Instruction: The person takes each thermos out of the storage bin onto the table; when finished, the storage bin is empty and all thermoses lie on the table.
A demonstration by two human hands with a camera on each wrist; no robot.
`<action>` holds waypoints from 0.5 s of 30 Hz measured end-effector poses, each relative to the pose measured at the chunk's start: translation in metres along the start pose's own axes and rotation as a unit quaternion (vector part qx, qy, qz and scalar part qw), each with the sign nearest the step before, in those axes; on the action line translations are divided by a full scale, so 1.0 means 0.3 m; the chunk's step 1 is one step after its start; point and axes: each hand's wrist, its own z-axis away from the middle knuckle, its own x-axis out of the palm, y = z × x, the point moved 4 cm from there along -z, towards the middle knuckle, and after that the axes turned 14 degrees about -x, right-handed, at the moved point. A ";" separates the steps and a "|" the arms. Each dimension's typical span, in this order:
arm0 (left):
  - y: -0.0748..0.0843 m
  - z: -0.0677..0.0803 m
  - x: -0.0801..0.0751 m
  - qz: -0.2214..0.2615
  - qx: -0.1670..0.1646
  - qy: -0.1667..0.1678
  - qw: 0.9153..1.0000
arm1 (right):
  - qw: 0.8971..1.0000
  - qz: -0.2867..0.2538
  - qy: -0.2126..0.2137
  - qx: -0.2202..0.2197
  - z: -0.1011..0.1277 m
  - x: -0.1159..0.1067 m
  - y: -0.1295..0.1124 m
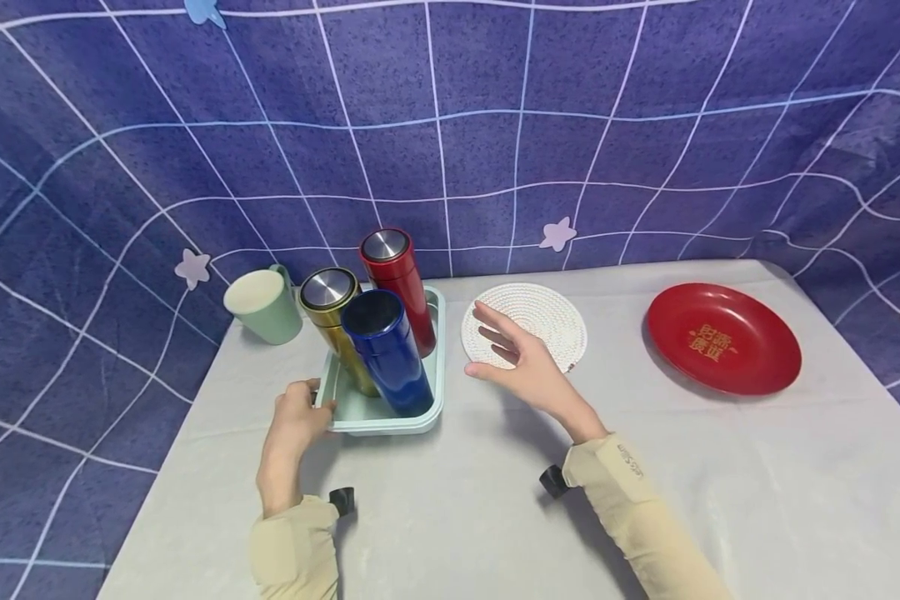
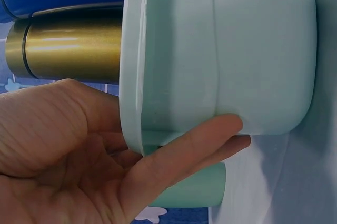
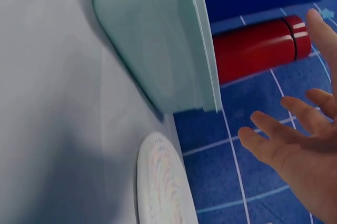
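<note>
Head view shows your left fingers [image 1: 304,387] clamped on the pale green bin [image 1: 386,427] on the worktop [image 1: 450,517], right fingers [image 1: 501,322] apart beside it; probably stiff but top-heavy with bottles [image 1: 397,367], so grip opposite rim edges.

Left hand [image 1: 297,425]: grips the tub [image 1: 386,427] by its left side
Tub: pale green, on the table [image 1: 435,517]
In the tub: blue bottle [image 1: 390,354], gold bottle [image 1: 339,329], red bottle [image 1: 405,287], standing
Mug [image 1: 266,308]: green, left of the bottles
Right hand [image 1: 528,371]: fingers extended, overlapping the mat [image 1: 543,312] in view
Mat: white, round
Plate [image 1: 750,346]: red with gold characters, at right
Backdrop [image 1: 487,158]: blue, white-lined
</note>
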 end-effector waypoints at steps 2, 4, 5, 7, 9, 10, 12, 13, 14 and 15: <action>0.000 0.000 0.000 0.001 0.001 0.001 1.000 | 1.000 0.000 -0.006 0.000 -0.010 0.020 -0.001; 0.000 0.000 -0.001 0.001 0.001 0.002 1.000 | 1.000 -0.001 -0.012 -0.002 -0.019 0.038 -0.002; 0.000 0.000 -0.001 0.002 0.001 0.002 1.000 | 1.000 -0.002 -0.015 -0.002 -0.024 0.047 -0.003; 0.000 0.001 -0.001 0.001 0.000 0.002 1.000 | 1.000 -0.002 -0.021 -0.005 -0.031 0.062 -0.005; 0.000 0.002 -0.001 0.000 -0.001 0.003 1.000 | 1.000 -0.001 -0.027 -0.009 -0.039 0.079 -0.006; 0.000 0.003 -0.001 0.000 -0.001 0.004 1.000 | 1.000 0.000 -0.029 -0.010 -0.042 0.087 -0.006; 0.001 0.004 -0.002 -0.003 0.001 0.007 1.000 | 0.999 0.000 -0.034 -0.014 -0.050 0.103 -0.008; 0.002 0.005 -0.003 -0.004 0.002 0.008 1.000 | 0.999 -0.001 -0.035 -0.017 -0.054 0.112 -0.009; 0.003 0.007 -0.003 -0.004 0.002 0.010 1.000 | 0.999 -0.004 -0.037 -0.022 -0.059 0.120 -0.011; 0.003 0.008 -0.004 -0.004 0.002 0.012 1.000 | 0.999 -0.008 -0.038 -0.026 -0.063 0.129 -0.013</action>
